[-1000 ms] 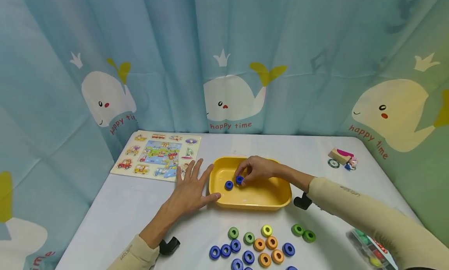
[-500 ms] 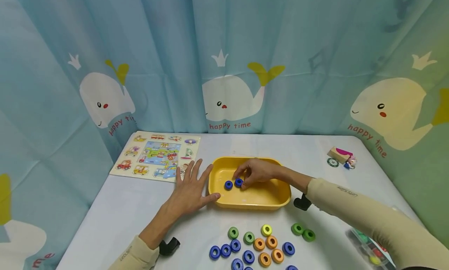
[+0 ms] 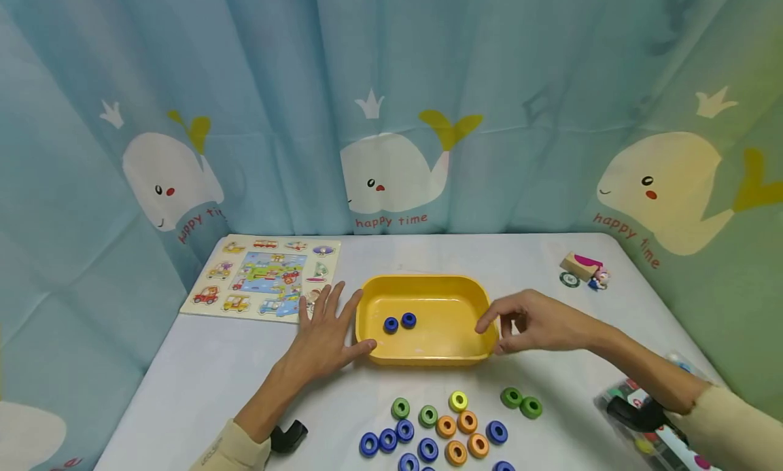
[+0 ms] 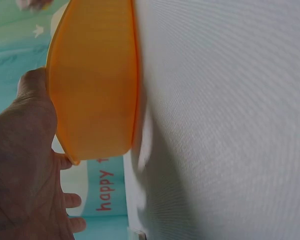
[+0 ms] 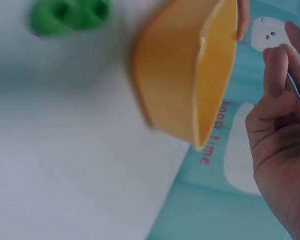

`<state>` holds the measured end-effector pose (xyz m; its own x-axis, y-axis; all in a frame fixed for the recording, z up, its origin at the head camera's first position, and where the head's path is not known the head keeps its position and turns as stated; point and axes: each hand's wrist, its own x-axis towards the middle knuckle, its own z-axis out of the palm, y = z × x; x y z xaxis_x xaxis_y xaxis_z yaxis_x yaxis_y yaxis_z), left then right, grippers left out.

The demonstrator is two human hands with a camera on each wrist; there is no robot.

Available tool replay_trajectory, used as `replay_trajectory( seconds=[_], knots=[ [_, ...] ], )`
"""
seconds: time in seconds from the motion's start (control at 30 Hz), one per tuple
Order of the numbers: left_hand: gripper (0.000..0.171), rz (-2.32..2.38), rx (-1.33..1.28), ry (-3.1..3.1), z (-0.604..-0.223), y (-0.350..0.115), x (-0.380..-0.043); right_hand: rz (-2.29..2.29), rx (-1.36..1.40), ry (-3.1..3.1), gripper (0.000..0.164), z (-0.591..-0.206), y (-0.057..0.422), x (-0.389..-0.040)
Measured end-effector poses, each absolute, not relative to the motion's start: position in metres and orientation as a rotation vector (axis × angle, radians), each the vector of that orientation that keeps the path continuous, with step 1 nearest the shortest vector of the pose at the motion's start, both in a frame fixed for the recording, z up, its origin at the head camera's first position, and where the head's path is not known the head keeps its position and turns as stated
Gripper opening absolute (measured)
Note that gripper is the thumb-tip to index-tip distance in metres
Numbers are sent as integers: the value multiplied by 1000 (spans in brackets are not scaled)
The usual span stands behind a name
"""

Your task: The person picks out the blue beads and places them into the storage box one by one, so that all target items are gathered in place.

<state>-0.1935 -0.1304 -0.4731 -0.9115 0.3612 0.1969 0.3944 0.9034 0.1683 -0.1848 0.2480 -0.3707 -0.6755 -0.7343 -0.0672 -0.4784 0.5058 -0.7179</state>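
A yellow plastic basin [image 3: 428, 287] stands mid-table with two blue rings [image 3: 408, 320] lying side by side in its left half. My left hand [image 3: 324, 338] rests with spread fingers at the basin's left end; in the left wrist view its thumb [image 4: 34, 82] touches the rim. My right hand [image 3: 538, 321] hovers over the basin's right end, fingers loosely bent, holding nothing. In the right wrist view this hand [image 5: 285, 125] is beside the basin's wall [image 5: 170, 70]. In front of the basin lie loose rings: blue [image 3: 428, 449], orange [image 3: 455, 452], green [image 3: 512, 397] and one yellow [image 3: 457, 401].
A wooden picture puzzle board [image 3: 263, 274] lies at the back left. Wooden block [image 3: 578, 266], a round chip [image 3: 569, 279] and a small figurine [image 3: 599, 278] sit at the back right. A clear case of coloured pieces [image 3: 642, 430] lies under the right forearm. A whale-print curtain [image 3: 391, 70] hangs behind.
My right hand has let go of the second blue ring inside the basin and moved right to the basin's right rim. My left hand stays at the left end.
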Motion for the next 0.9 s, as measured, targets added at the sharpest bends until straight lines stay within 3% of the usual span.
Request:
replay_trajectory(
  seconds=[0.2, 0.4, 0.9],
  knots=[
    [90, -309, -581, -2907, -475, -132, -192, -1091, -883, 2194, 29, -399, 270, -134],
    [90, -318, -588, -2900, -475, -132, -191, -1209, -776, 2132, 34, -439, 267, -105],
    [91, -292, -587, -2903, -473, -131, -194, -1250, -801, 2203, 31, -473, 257, -91]
  ],
)
